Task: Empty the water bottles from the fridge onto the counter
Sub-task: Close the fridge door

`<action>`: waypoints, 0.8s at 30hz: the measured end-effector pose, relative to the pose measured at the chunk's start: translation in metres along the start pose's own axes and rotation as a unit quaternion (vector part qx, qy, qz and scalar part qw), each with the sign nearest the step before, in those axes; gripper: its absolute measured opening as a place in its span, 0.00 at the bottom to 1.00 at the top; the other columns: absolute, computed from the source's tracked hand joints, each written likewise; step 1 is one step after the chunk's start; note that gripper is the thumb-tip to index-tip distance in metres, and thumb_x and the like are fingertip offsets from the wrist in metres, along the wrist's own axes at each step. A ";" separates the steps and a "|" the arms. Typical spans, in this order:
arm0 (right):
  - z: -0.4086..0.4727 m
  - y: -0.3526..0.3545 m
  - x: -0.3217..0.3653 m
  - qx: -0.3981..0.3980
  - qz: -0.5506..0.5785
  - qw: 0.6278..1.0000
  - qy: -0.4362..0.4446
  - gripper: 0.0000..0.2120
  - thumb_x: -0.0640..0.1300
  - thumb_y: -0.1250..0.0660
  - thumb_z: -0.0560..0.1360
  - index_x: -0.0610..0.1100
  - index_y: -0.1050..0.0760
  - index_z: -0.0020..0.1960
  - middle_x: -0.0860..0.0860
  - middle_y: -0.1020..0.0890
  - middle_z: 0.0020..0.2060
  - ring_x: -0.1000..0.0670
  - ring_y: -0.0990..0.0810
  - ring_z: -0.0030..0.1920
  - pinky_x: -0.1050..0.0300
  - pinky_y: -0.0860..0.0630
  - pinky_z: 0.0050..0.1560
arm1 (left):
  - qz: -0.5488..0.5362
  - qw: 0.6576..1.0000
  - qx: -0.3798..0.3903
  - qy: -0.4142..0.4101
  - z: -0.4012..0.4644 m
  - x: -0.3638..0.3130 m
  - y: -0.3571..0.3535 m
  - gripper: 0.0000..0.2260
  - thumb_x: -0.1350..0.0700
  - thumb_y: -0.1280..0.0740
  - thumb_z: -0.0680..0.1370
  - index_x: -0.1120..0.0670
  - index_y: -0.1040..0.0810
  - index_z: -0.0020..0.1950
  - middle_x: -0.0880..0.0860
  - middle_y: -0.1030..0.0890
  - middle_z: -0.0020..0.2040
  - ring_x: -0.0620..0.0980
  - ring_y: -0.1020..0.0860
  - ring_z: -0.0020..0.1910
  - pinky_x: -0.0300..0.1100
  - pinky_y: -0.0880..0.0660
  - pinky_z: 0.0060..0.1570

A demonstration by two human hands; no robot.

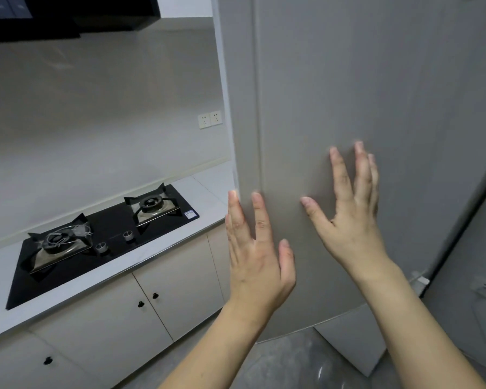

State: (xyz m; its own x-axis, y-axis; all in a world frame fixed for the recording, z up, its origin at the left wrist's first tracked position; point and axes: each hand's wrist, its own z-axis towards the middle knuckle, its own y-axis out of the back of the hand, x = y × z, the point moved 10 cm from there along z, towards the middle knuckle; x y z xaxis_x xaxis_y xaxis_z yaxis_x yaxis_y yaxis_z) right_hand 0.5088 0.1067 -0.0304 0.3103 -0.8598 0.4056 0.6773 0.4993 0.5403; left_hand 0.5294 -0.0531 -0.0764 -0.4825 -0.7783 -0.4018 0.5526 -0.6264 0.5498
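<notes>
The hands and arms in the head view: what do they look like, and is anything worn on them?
Both arms are bare up to the frame edge, with no sleeve in view. The left hand and the right hand wear no gloves, and no ring, watch or bracelet is visible. The fingernails look short and unpainted.

The fridge door (376, 108) hides the fridge's inside entirely and runs off the top and right edges. The fingers (362, 158) of the right hand (351, 220) are smeared at the tips. The worktop (202, 192) is cut at the left edge.
</notes>
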 end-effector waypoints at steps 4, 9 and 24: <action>0.015 -0.020 -0.001 -0.001 -0.043 0.999 0.009 0.38 0.58 0.37 0.75 0.54 0.52 0.79 0.46 0.56 0.78 0.43 0.59 0.78 0.38 0.54 0.76 | -0.005 0.999 -0.010 0.040 0.021 0.020 -0.015 0.36 0.51 0.42 0.77 0.58 0.54 0.80 0.63 0.61 0.79 0.59 0.59 0.79 0.48 0.57 0.77; 0.038 -0.033 -0.022 -0.027 -0.109 0.994 0.014 0.39 0.59 0.35 0.73 0.54 0.49 0.78 0.46 0.53 0.78 0.41 0.56 0.77 0.36 0.56 0.75 | -0.039 0.995 -0.039 0.084 0.048 0.039 -0.034 0.32 0.49 0.45 0.80 0.54 0.55 0.80 0.62 0.59 0.79 0.58 0.57 0.79 0.38 0.63 0.74; 0.094 -0.061 -0.065 -0.099 -0.145 0.980 0.088 0.36 0.59 0.33 0.73 0.54 0.42 0.77 0.45 0.46 0.76 0.38 0.47 0.75 0.31 0.51 0.72 | -0.056 0.976 -0.134 0.163 0.118 0.088 -0.082 0.34 0.37 0.38 0.77 0.45 0.47 0.79 0.60 0.50 0.79 0.56 0.49 0.77 0.54 0.45 0.74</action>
State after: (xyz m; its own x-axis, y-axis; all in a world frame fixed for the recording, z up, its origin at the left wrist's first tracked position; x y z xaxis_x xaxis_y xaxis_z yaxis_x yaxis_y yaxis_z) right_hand 0.3850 0.1421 -0.0200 0.1835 -0.9766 0.1122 0.8655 0.2146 0.4526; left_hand 0.3613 -0.0653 -0.0707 -0.3322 -0.6496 -0.6839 0.6876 -0.6631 0.2959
